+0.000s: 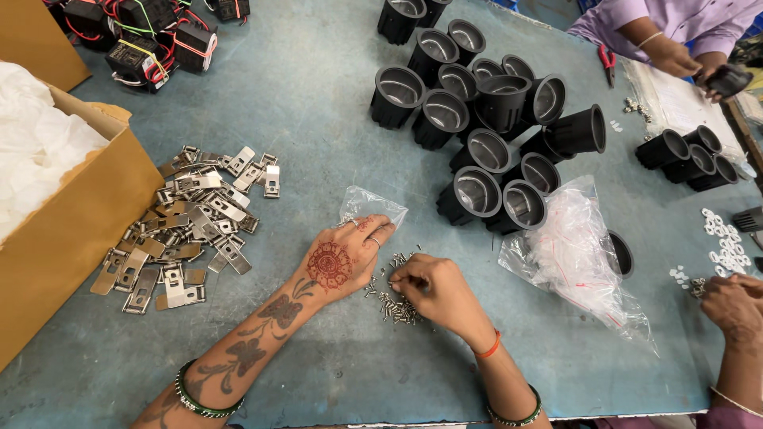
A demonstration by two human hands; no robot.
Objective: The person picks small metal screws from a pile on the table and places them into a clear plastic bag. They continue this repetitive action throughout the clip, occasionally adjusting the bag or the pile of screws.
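Note:
My left hand [343, 258], with a dark red pattern on its back, lies flat on the blue table, its fingers pressing the edge of a small clear plastic bag [367, 205]. My right hand [429, 287] is curled over a little heap of small metal screws [395, 306], fingertips pinched on some of them. The two hands almost touch at the screws.
Metal spring clips [187, 226] lie piled to the left, beside a cardboard box [75, 226] with white stuffing. Several black cup-shaped housings [477, 119] crowd the far middle. A crumpled plastic bag [576, 254] lies right. Another person's hands [735, 306] work at right, a third person's [683, 59] at far right.

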